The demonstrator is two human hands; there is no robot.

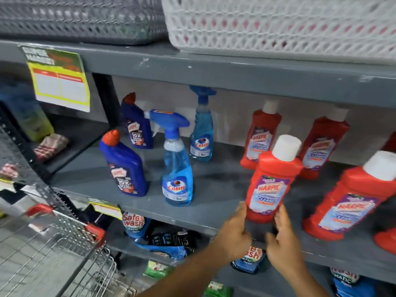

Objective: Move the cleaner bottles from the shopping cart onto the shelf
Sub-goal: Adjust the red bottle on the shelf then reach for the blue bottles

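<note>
A red Harpic cleaner bottle [271, 189] with a white cap stands near the front edge of the grey shelf [214, 187]. My left hand [234, 230] touches its lower left side and my right hand [282, 239] its lower right side, so both hold its base. More red bottles stand behind it [260, 136] [323, 144] and to its right [347, 202]. Two dark blue bottles [124, 166] and two light blue Colin spray bottles [177, 168] stand further left. The wire shopping cart [53, 243] is at lower left; no bottles are visible in it.
A white basket [278, 24] and a grey basket [81, 18] sit on the shelf above. A yellow price card [60, 76] hangs from that shelf's edge. Safe Wash pouches [134, 224] lie on the shelf below. Bare shelf shows between the spray bottles and the red bottles.
</note>
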